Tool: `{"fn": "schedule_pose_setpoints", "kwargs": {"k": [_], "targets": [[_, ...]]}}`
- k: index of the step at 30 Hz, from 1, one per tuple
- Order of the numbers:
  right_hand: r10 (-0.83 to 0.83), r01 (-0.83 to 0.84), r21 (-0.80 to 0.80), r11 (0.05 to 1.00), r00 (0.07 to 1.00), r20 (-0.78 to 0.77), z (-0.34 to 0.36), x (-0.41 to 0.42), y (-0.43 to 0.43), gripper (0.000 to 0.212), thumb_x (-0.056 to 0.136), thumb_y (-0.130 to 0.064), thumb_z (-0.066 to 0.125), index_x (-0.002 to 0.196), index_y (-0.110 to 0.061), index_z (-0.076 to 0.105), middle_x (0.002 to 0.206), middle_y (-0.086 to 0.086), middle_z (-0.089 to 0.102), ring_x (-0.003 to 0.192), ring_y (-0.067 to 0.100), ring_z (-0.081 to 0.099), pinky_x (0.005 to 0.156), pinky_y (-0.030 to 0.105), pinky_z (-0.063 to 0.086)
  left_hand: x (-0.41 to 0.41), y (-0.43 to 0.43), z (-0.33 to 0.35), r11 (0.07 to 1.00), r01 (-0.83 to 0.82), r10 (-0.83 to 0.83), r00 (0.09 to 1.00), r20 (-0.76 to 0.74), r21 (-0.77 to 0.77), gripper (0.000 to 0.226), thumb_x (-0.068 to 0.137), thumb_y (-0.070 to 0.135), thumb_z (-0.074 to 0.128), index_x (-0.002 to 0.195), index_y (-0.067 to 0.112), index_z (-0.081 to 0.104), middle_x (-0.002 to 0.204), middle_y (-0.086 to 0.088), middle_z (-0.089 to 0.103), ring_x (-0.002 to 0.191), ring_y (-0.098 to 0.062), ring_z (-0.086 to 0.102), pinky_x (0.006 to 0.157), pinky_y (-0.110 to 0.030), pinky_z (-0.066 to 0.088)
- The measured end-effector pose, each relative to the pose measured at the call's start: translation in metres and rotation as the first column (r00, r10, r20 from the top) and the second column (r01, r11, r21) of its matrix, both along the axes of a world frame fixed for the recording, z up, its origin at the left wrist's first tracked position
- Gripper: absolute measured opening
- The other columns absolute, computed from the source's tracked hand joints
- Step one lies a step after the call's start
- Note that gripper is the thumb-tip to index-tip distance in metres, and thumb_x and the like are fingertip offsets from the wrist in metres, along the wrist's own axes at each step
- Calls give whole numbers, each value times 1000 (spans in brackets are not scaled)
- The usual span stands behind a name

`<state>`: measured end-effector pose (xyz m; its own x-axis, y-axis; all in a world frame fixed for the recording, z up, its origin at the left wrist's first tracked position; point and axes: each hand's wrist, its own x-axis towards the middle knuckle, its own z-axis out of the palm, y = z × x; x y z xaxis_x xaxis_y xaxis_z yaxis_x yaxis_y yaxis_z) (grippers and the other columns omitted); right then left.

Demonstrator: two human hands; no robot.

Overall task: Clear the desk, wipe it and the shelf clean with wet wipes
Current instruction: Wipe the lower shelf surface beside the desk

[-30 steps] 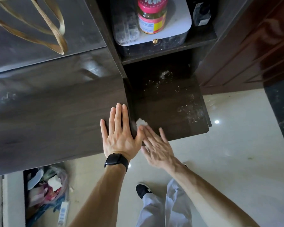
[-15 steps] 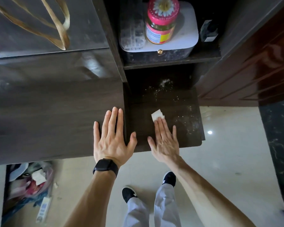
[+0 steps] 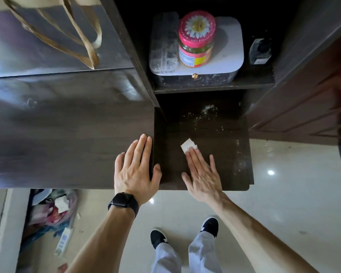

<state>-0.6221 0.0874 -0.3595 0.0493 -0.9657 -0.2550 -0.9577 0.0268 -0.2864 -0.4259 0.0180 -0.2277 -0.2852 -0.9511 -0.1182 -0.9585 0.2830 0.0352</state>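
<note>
Mid frame, the right hand [image 3: 203, 174] lies flat, grip released, pressing the wet wipe [image 3: 187, 145] on the dark shelf [image 3: 224, 154] to rub it clean. The left hand [image 3: 135, 166], flat too, leans on the tabletop [image 3: 67, 144], likely for balance

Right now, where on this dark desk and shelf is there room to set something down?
Widest: the dark wooden desk top between left hand and beige bag straps. Lower shelf board: free left of the white wipe under right hand. Crowded: upper shelf, white box and pink-lidded jar.
</note>
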Motion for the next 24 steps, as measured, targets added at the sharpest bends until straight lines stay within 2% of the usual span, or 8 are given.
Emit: {"fn": "schedule_pose_setpoints", "kwargs": {"k": [3, 6, 9, 13, 15, 17, 21, 24], "targets": [[73, -74, 32, 997, 997, 18, -1, 9, -65, 71, 100, -55, 15, 158, -20, -6, 166, -5, -14, 150, 9, -20, 123, 51, -7, 2, 1, -4, 1000, 14, -14, 1000, -8, -27, 72, 89, 47, 38, 155, 19, 31, 162, 1, 26, 147, -19, 28, 113, -44, 27], [38, -37, 70, 997, 999, -12, -2, 19, -117, 71, 99, -54, 11, 156, -21, -16, 163, -5, -26, 147, 9, -30, 122, 49, -12, 3, 0, -8, 998, 26, -26, 1000, -9, -63, 73, 87, 49, 39, 153, 17, 35, 161, 0, 30, 145, -20, 31, 112, -46, 28], [-10, 12, 73, 997, 1000, -26, -3, 20, -151, 73, 99, -52, 15, 156, -19, -16, 162, -3, -28, 146, 11, -31, 121, 51, -13, 4, 2, -8, 997, 24, -25, 1000, -17, -78, 73, 88, 50, 38, 153, 16, 35, 160, 0, 31, 145, -20, 32, 111, -47, 30], [29, -23, 76, 997, 997, -72, 0, 5, -180, 78, 97, -54, 19, 156, -17, -14, 163, 0, -26, 147, 13, -30, 121, 53, -12, 5, 1, -7, 997, 29, -30, 1000, -10, -67, 73, 88, 51, 37, 153, 17, 35, 161, -1, 30, 146, -21, 31, 112, -47, 31], [-111, 117, 70, 991, 990, -86, -1, -4, -185, 73, 99, -51, 14, 156, -15, -11, 164, 2, -23, 148, 14, -28, 121, 52, -12, 5, 1, -6, 998, 25, -25, 1000, -7, -56, 73, 88, 51, 37, 153, 17, 35, 161, 0, 30, 146, -20, 31, 112, -47, 30], [-311, 320, 59, 946, 942, -124, -1, -16, -181, 73, 99, -52, 9, 156, -11, -11, 164, 6, -22, 149, 18, -26, 120, 49, -15, 5, 1, -6, 998, 21, -22, 1000, -10, -51, 74, 88, 52, 38, 154, 18, 34, 161, 0, 29, 146, -20, 30, 113, -46, 30], [-608, 618, 87, 781, 785, -118, 0, -36, -153, 82, 96, -59, 5, 155, -6, -14, 163, 11, -24, 150, 23, -24, 122, 47, -12, 5, 1, -5, 999, 30, -31, 999, -18, -38, 74, 88, 53, 38, 154, 18, 33, 161, 0, 29, 146, -20, 30, 112, -46, 29], [-750, 757, 118, 643, 654, -102, 3, -35, -125, 86, 95, -62, 6, 154, -4, -16, 162, 13, -26, 150, 24, -25, 123, 46, -10, 5, 2, -4, 999, 29, -29, 999, -14, -23, 76, 87, 53, 38, 154, 18, 32, 161, 0, 29, 146, -20, 30, 112, -46, 29]]}}
